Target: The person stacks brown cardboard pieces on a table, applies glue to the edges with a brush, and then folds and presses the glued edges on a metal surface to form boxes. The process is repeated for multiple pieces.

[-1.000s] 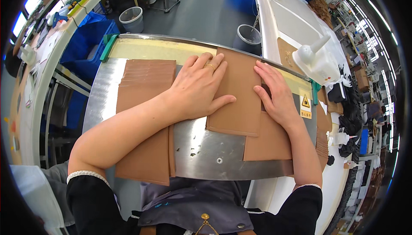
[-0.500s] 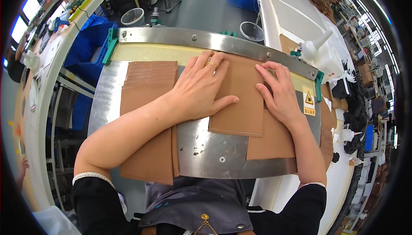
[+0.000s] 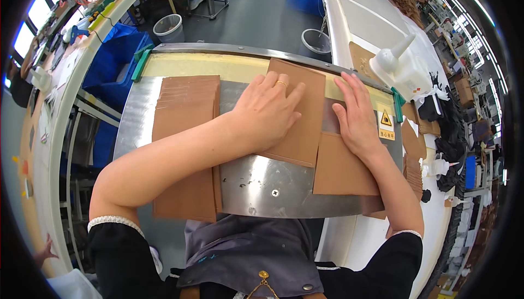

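Observation:
A flat brown leather-like panel [image 3: 305,97] lies slightly slanted on the metal table [image 3: 256,184], its far edge reaching the metal bar [image 3: 240,49]. My left hand [image 3: 267,108] rests on it, fingers spread. Right of the panel, my right hand [image 3: 357,113] has its fingers stretched toward the bar, its fingertips apart from the panel. Below its palm lies a second brown piece [image 3: 346,168], partly covered by my wrist. My left forearm crosses a stack of brown panels [image 3: 185,99] with staggered far edges.
Green clamps [image 3: 142,65] stand at the table's far corners. A white squeeze bottle [image 3: 401,67] is beyond the right corner, near a yellow warning label [image 3: 386,121]. Blue bins [image 3: 117,64] and a waste bucket [image 3: 169,27] are on the left. More brown pieces [image 3: 413,176] lie at right.
The bar now shows as a narrower strip. The panel has tilted, its near end swinging left. My right hand has come off its right edge and moved right; my left hand stays on it.

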Motion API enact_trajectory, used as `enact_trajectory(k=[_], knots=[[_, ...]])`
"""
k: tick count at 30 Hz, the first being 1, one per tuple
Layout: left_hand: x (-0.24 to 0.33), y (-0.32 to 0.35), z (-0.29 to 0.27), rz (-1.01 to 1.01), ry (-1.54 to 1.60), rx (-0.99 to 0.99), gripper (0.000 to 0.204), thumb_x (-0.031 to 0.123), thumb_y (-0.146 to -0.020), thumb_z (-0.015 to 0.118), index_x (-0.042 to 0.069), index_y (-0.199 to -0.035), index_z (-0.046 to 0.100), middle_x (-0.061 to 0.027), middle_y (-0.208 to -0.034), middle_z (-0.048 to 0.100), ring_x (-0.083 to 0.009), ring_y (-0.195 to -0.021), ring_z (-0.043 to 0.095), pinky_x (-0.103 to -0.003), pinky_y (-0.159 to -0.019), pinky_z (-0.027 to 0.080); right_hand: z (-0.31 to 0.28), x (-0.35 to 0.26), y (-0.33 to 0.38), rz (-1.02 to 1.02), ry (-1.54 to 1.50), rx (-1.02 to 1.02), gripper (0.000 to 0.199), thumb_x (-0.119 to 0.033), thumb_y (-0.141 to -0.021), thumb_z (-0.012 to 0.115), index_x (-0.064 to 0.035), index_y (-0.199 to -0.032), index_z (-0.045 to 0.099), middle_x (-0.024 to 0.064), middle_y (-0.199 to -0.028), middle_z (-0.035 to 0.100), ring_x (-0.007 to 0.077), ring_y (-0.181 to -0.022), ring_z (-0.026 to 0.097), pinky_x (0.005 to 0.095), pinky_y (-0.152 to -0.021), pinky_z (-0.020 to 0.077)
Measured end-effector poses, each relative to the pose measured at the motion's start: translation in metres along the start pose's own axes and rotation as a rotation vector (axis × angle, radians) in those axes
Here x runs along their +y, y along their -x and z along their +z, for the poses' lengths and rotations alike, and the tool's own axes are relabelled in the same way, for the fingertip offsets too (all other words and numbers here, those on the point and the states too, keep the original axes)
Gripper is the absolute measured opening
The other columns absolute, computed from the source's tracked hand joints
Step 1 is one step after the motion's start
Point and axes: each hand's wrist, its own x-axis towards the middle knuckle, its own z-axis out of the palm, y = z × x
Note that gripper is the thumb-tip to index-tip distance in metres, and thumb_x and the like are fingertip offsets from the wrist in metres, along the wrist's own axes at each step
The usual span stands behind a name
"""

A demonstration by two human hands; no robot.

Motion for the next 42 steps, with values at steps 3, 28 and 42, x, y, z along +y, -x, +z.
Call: enact_trajectory(k=[3,28,42], knots=[[0.009,-0.001,0.004,0.159,0.070,0.037,0.034,0.026,-0.097,0.061,0.003,-0.122,0.063,-0.0192,-0.136,0.058,-0.0400,-0.131,0.049,-0.049,-0.111,0.040,-0.013,0.011,0.017,0.081,0.029,-0.015,0.044,-0.016,-0.102,0.055,-0.0003,-0.142,0.050,0.0203,-0.149,0.046,0.0410,-0.140,0.041,0.0478,-0.118,0.0342],[-0.005,0.010,0.008,0.258,0.126,-0.048,0.045,0.019,-0.092,0.067,0.012,-0.136,0.060,-0.0152,-0.151,0.048,-0.0364,-0.144,0.040,-0.054,-0.119,0.031,-0.052,-0.011,-0.039,0.183,0.083,-0.142,0.036,-0.024,-0.101,0.061,-0.0026,-0.129,0.065,0.0126,-0.136,0.063,0.0301,-0.123,0.060,0.0432,-0.098,0.0519],[-0.047,-0.003,0.018,0.131,0.118,0.295,0.060,0.034,-0.090,0.073,-0.003,-0.134,0.058,-0.0229,-0.145,0.053,-0.0410,-0.138,0.045,-0.048,-0.116,0.037,-0.003,-0.014,-0.027,-0.069,-0.125,-0.112,0.051,-0.022,-0.090,0.074,0.0001,-0.134,0.060,0.0155,-0.143,0.057,0.0349,-0.130,0.054,0.0428,-0.110,0.0444]])
